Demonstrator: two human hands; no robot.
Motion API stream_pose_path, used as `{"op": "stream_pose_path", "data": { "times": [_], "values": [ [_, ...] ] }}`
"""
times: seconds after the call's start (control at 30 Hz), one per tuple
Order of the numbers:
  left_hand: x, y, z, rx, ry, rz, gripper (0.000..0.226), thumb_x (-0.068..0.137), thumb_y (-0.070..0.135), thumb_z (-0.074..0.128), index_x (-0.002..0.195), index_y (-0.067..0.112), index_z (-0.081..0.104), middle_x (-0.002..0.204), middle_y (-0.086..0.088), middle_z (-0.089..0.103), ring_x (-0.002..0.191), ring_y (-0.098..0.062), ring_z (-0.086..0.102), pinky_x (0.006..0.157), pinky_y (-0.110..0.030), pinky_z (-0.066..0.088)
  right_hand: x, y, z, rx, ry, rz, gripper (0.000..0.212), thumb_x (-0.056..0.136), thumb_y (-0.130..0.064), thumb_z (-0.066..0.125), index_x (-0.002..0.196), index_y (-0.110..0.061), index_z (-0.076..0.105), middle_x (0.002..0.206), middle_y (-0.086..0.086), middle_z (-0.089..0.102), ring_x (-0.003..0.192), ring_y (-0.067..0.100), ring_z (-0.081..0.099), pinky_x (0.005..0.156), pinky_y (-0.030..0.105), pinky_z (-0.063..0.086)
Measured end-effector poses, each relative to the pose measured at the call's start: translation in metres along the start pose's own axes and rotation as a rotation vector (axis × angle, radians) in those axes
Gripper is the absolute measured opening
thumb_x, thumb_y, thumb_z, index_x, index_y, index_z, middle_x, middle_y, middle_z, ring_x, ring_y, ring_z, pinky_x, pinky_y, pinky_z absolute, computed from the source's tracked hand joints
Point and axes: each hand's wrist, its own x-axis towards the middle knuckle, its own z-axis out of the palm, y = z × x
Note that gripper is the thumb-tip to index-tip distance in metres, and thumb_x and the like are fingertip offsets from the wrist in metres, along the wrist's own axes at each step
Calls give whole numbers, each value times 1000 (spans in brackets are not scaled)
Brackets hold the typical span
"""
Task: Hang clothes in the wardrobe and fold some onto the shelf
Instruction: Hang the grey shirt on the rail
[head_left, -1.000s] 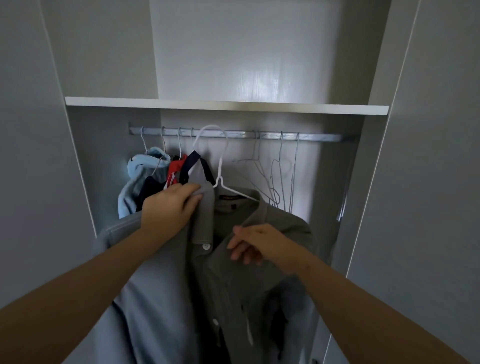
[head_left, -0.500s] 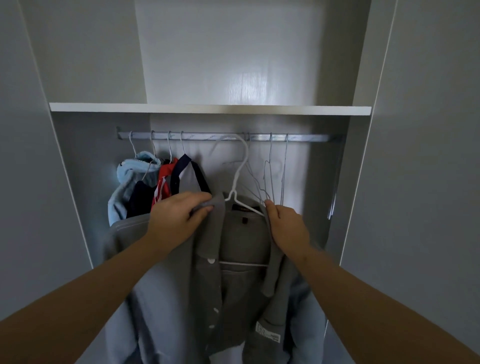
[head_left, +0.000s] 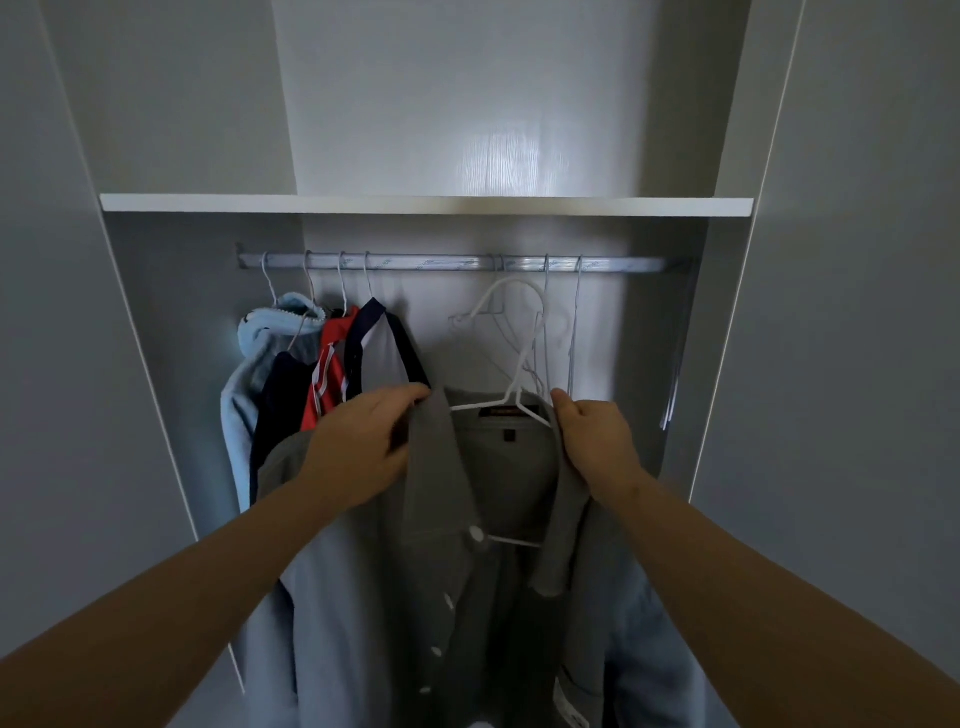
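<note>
A grey button-up shirt (head_left: 498, 483) sits on a white wire hanger (head_left: 511, 387) held in front of the open wardrobe. The hanger's hook is just below the metal rail (head_left: 426, 263), not over it. My left hand (head_left: 358, 447) grips the shirt's left collar and shoulder. My right hand (head_left: 597, 441) grips the right collar edge beside the hanger arm. The shirt front hangs open with white buttons showing; its lower part runs out of view.
On the rail's left end hang a light blue hoodie (head_left: 260, 358), a dark garment, a red one (head_left: 330, 379) and a white and navy top (head_left: 382, 353). Several empty wire hangers (head_left: 558, 332) hang right of centre. A white shelf (head_left: 426, 204) spans above the rail.
My right hand moved from the shirt's front up to the right collar. The shirt on its hanger rose and now faces me squarely, with the hook close under the rail.
</note>
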Motion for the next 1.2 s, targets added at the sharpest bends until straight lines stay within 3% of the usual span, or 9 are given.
{"op": "stream_pose_path", "data": {
  "times": [0.1, 0.2, 0.3, 0.37, 0.5, 0.57, 0.7, 0.77, 1.2],
  "values": [
    [14, 7, 8, -110, -131, -214, 34, 86, 23, 59, 118, 13, 52, 92, -6, 66, 78, -24, 63, 65, -29, 47, -2, 2, 7, 19, -11, 11, 57, 95, -41, 44, 45, -13, 42, 50, 0, 45, 51, 10, 43, 49, 26, 30],
    [15, -2, 5, -312, -360, -210, 27, 86, 8, 58, 110, 14, 49, 94, -5, 64, 84, -23, 63, 73, -36, 51, -1, 11, 4, 45, 10, 48, 59, 95, -39, 47, 43, -12, 38, 47, 2, 42, 49, 13, 41, 48, 26, 29],
    [12, -4, 2, -561, -384, -261, 25, 85, -8, 47, 95, 14, 53, 102, -2, 62, 96, -11, 61, 80, -24, 51, 1, 19, -2, 95, 44, 123, 56, 94, -33, 48, 43, -12, 40, 50, 4, 44, 51, 16, 42, 52, 29, 30],
    [14, -2, 8, -560, -342, -292, 19, 92, 0, 46, 88, 14, 59, 103, -3, 63, 98, -10, 59, 85, -20, 46, 2, 22, -3, 82, 37, 166, 51, 92, -28, 48, 45, -11, 40, 51, 4, 44, 52, 16, 42, 50, 28, 28],
    [21, 4, 26, -388, -474, -299, 22, 96, 20, 48, 104, 8, 64, 104, -10, 65, 99, -23, 59, 92, -37, 44, 3, 26, -2, 153, -40, 241, 41, 88, -17, 52, 50, -11, 38, 55, 8, 41, 56, 20, 40, 54, 28, 30],
    [25, 4, 32, -432, -428, -407, 20, 95, 16, 50, 107, 6, 63, 104, -7, 64, 99, -21, 59, 89, -34, 46, 4, 28, -1, 194, -77, 276, 32, 88, -14, 52, 57, -8, 43, 59, 11, 41, 57, 20, 39, 53, 27, 29],
    [35, -1, 40, -726, -367, -856, 21, 93, 4, 46, 80, 15, 58, 76, -2, 57, 66, -15, 54, 57, -24, 40, 5, 33, 1, 296, -100, 367, 14, 85, -7, 53, 71, -7, 50, 69, 13, 43, 62, 21, 40, 56, 28, 29],
    [37, -6, 41, -774, -366, -962, 23, 91, 1, 44, 78, 16, 56, 73, -3, 57, 62, -14, 54, 59, -26, 43, 7, 34, 5, 323, -126, 427, 20, 84, -7, 53, 66, -5, 48, 71, 14, 47, 68, 23, 44, 62, 31, 33],
    [69, -88, 64, -771, -190, -987, 26, 89, -3, 47, 72, 15, 57, 77, -3, 59, 64, -13, 56, 55, -23, 40, 52, -7, 84, 447, -270, 438, 11, 86, -9, 57, 77, -5, 56, 74, 11, 54, 63, 20, 51, 59, 27, 43]
  ]
}}
